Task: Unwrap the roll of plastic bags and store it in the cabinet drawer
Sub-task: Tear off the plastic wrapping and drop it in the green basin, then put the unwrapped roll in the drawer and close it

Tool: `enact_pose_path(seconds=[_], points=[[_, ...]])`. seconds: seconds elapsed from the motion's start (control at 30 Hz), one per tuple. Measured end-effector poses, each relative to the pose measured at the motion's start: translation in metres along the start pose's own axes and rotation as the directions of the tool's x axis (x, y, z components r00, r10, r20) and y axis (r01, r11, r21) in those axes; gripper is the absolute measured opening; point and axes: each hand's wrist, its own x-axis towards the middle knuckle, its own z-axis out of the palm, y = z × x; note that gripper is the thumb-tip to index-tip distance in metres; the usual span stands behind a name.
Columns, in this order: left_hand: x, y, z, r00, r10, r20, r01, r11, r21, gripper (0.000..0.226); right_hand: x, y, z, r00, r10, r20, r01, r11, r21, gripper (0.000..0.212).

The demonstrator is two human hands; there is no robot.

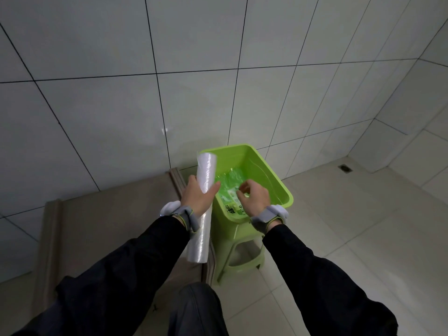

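My left hand (197, 195) grips a long white roll of plastic bags (206, 170) around its middle; the roll stands nearly upright, its lower end (198, 248) showing below my wrist. My right hand (254, 196) hovers over a green plastic bin (278, 180), fingers spread and curled downward, holding nothing that I can make out. Crumpled clear wrapping with a printed label (230, 190) lies inside the bin beneath that hand. No drawer is in view.
The green bin sits on a green plastic stool (244, 258) against a beige cabinet top (109, 214) on my left. Grey tiled walls surround the corner; a floor drain (345, 168) lies at right. My knee (196, 309) shows at bottom centre.
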Motion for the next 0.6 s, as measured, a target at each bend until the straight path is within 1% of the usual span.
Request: enact_pose_path(seconds=[0.03,0.1,0.17,0.23,0.3,0.33,0.4,0.47,0.5,0.53,0.6], points=[[-0.001,0.001,-0.002,1.0,-0.003,-0.011,0.003,1.0,-0.026,0.056,-0.004,-0.013,0.0,0.999,-0.032,0.003,0.032,0.993,0.109,0.01],[-0.002,0.003,-0.007,0.999,-0.005,-0.044,0.001,0.996,-0.085,0.055,-0.011,-0.041,0.003,0.995,-0.087,0.055,0.064,0.942,0.33,0.016],[-0.005,0.006,-0.014,0.998,-0.005,-0.063,-0.006,0.986,-0.167,0.054,-0.018,-0.062,0.009,0.985,-0.104,0.137,0.022,0.866,0.499,0.021],[-0.006,0.009,-0.021,0.997,-0.008,-0.077,-0.012,0.969,-0.248,0.063,-0.024,-0.076,0.014,0.969,-0.102,0.226,-0.063,0.781,0.621,0.022],[-0.007,0.009,-0.031,0.995,-0.005,-0.097,-0.028,0.944,-0.328,0.071,-0.033,-0.091,0.015,0.96,-0.112,0.259,-0.097,0.73,0.676,0.028],[-0.01,0.011,-0.037,0.995,-0.001,-0.102,-0.038,0.926,-0.376,0.07,-0.04,-0.098,0.014,0.954,-0.119,0.274,-0.111,0.711,0.694,0.032],[-0.016,0.014,-0.05,0.993,0.01,-0.114,-0.061,0.891,-0.45,0.065,-0.053,-0.112,0.012,0.933,-0.139,0.333,-0.171,0.643,0.747,0.035],[-0.024,0.016,-0.064,0.991,0.038,-0.126,-0.096,0.859,-0.503,0.058,-0.066,-0.125,0.008,0.904,-0.174,0.391,-0.248,0.533,0.809,0.035],[-0.029,0.017,-0.072,0.99,0.05,-0.133,-0.114,0.839,-0.531,0.054,-0.071,-0.131,0.009,0.892,-0.194,0.408,-0.27,0.496,0.825,0.035],[-0.033,0.017,-0.08,0.988,0.057,-0.144,-0.128,0.82,-0.558,0.049,-0.076,-0.138,0.007,0.881,-0.221,0.418,-0.263,0.505,0.822,0.036],[-0.04,0.015,-0.096,0.982,0.057,-0.179,-0.153,0.791,-0.592,0.042,-0.082,-0.149,0.009,0.872,-0.294,0.392,-0.156,0.592,0.791,0.04]])
